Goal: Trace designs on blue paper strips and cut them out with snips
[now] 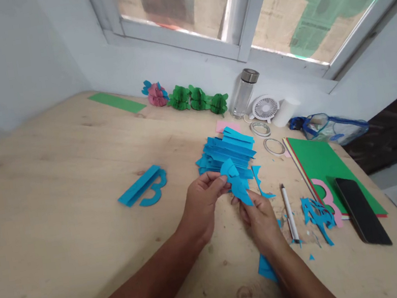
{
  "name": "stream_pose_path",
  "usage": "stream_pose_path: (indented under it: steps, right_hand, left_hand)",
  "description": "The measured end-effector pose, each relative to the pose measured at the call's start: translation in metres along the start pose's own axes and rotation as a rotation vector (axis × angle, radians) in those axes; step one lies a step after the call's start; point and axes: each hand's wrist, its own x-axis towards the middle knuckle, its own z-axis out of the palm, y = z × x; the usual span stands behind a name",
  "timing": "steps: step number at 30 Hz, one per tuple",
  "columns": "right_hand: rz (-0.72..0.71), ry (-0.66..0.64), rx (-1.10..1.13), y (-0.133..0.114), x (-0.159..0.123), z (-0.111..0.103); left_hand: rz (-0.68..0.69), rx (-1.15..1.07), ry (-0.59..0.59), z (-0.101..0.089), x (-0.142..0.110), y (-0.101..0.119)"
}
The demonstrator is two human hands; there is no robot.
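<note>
Between my two hands is a blue paper cutout (235, 179) with curved edges. My left hand (207, 195) pinches its left side between thumb and fingers. At its lower right end, my right hand (258, 212) grips it, fingers closed. Just behind lies a pile of folded blue paper strips (223, 150). To the left rest a folded blue strip (139, 186) and a curved blue cutout (156, 190) beside it. Under my right forearm a blue paper piece (266, 269) is partly covered. A curved blue offcut (260, 184) lies right of the pile.
On the right are a white pen (289, 212), blue scraps (316, 216), a black phone (362, 211), green paper sheets (329, 164) and a pink curved cutout (326, 194). Tape rings (274, 146), a small fan (265, 108), a glass bottle (244, 94) and green paper ornaments (196, 98) stand behind.
</note>
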Motion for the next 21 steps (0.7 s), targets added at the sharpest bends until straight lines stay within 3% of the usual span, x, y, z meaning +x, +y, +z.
stream_pose_path:
  steps: [21]
  right_hand:
    - [0.015, -0.008, 0.003, -0.0025, 0.0008, 0.0007]
  left_hand:
    - [-0.017, -0.005, -0.016, 0.0005, 0.0004, -0.0054]
